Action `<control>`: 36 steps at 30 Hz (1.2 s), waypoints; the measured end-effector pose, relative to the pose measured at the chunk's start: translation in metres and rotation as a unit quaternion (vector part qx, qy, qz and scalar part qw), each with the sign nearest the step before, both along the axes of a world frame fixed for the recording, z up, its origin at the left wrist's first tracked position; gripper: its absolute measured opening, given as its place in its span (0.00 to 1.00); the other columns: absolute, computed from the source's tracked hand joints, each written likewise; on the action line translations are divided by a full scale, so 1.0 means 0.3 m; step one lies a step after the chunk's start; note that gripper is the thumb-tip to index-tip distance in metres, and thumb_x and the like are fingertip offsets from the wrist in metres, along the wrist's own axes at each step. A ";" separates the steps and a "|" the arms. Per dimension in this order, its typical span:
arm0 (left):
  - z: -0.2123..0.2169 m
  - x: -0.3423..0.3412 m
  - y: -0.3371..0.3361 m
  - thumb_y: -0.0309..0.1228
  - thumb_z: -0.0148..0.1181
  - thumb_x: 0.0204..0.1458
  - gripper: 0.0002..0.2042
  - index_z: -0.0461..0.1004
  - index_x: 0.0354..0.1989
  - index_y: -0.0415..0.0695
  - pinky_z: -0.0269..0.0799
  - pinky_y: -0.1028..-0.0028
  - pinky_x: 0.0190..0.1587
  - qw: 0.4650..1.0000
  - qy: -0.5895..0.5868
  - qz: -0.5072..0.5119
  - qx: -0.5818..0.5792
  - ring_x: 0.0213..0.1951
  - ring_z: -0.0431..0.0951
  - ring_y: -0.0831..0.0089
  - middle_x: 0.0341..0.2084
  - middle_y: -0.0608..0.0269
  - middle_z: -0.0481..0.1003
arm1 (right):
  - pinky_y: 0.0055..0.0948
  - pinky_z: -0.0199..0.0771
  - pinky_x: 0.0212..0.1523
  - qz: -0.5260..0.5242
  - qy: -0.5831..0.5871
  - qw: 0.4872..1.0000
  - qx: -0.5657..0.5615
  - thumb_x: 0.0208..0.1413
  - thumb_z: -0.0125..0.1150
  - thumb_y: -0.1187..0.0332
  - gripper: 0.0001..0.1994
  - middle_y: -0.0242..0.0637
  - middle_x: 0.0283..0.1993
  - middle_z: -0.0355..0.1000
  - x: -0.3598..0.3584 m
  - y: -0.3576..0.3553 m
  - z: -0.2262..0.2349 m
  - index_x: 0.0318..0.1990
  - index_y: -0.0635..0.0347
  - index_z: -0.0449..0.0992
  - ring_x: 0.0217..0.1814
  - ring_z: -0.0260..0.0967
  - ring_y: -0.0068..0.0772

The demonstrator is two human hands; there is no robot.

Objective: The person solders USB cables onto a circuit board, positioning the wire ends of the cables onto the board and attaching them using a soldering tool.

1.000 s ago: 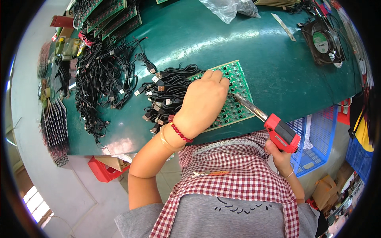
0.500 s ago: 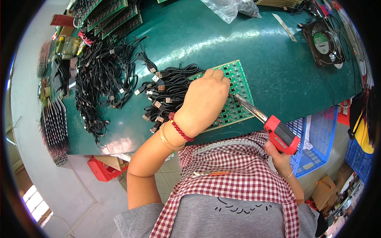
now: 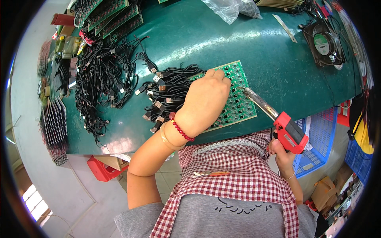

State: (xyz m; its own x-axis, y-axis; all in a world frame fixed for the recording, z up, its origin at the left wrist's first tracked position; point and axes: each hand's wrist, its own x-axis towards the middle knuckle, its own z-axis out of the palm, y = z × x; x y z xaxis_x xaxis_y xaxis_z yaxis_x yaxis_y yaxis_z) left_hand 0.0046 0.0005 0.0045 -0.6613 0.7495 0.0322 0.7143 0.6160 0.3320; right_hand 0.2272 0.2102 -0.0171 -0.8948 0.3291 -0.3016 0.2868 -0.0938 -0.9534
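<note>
My right hand [image 3: 282, 155] grips a red and black soldering gun [image 3: 293, 134], whose long metal barrel slants up and left. Its tip hangs over the right part of a green circuit board [image 3: 241, 104], a little to the right of my left hand. My left hand [image 3: 208, 97] rests over the board's left part with its fingers curled and closed. Whatever lies between those fingertips is hidden under the hand. Black USB cables [image 3: 168, 89] in coiled bundles lie against the board's left side, with some running under my left hand.
A larger heap of black cables [image 3: 105, 75] covers the table's left side. Stacked circuit boards [image 3: 119, 20] stand at the far left. A clear plastic bag [image 3: 228, 10], a metal ruler [image 3: 284, 27] and a black fan [image 3: 323, 43] lie farther back. Blue crates [image 3: 317, 142] sit below the right edge.
The soldering gun in my right hand has shifted right, its tip moving away from my left fingers. My left hand and the board stay nearly in place.
</note>
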 end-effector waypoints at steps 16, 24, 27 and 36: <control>0.156 -0.107 -0.127 0.26 0.59 0.44 0.07 0.72 0.33 0.45 0.64 0.65 0.39 0.979 0.166 0.119 -0.012 0.39 0.71 0.63 0.32 0.62 0.70 | 0.22 0.57 0.21 -0.053 0.023 0.998 -0.040 0.57 0.54 0.72 0.15 0.31 0.19 0.60 -0.072 -0.002 0.041 0.50 0.67 0.63 0.17 0.55 0.20; -0.080 -0.380 -0.415 0.36 0.61 0.49 0.14 0.71 0.40 0.41 0.72 0.62 0.37 0.910 0.126 0.393 -0.019 0.37 0.76 0.54 0.33 0.52 0.74 | 0.22 0.57 0.20 -0.048 0.068 0.995 -0.059 0.58 0.51 0.72 0.15 0.32 0.20 0.60 -0.108 -0.003 0.047 0.51 0.68 0.63 0.17 0.55 0.20; -0.068 -0.421 -0.416 0.36 0.62 0.49 0.13 0.73 0.35 0.39 0.71 0.66 0.36 0.914 0.002 0.405 0.016 0.35 0.76 0.57 0.31 0.53 0.74 | 0.22 0.58 0.20 -0.035 0.088 0.994 -0.057 0.58 0.51 0.71 0.15 0.32 0.19 0.59 -0.123 -0.007 0.061 0.50 0.68 0.63 0.17 0.56 0.20; 0.244 -0.217 -0.197 0.31 0.48 0.60 0.07 0.70 0.37 0.41 0.55 0.84 0.22 0.928 -0.206 0.202 0.235 0.18 0.57 0.89 0.16 0.78 0.60 | 0.23 0.61 0.22 -0.074 0.103 0.981 -0.146 0.58 0.53 0.70 0.17 0.33 0.21 0.61 -0.184 -0.034 0.145 0.52 0.66 0.62 0.18 0.56 0.22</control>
